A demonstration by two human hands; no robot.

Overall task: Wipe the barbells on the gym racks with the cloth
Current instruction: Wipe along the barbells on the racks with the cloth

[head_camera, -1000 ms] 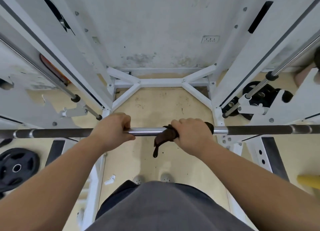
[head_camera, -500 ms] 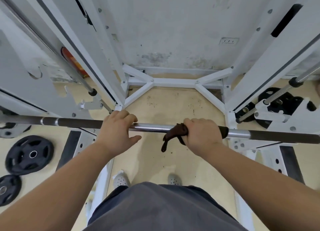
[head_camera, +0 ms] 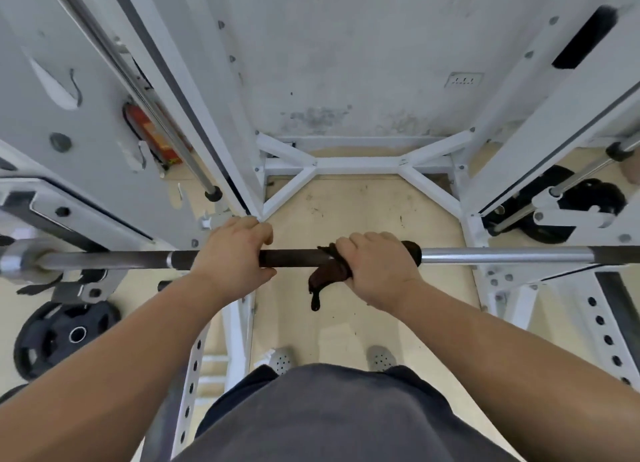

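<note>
A long barbell lies level across the white rack, with a dark knurled stretch in the middle and bright steel to the right. My left hand grips the dark stretch of the bar. My right hand grips a dark brown cloth wrapped round the bar just right of centre. One end of the cloth hangs down below the bar. The bar's left sleeve rests in a rack hook.
White rack uprights and a floor brace stand ahead. Black weight plates lie on the floor at left, more plates sit at right. A red fire extinguisher stands behind the left upright. My feet are below the bar.
Both hands have slid left along the bar with the cloth, from the bright steel centre onto the dark knurled stretch. My view has shifted left with them.
</note>
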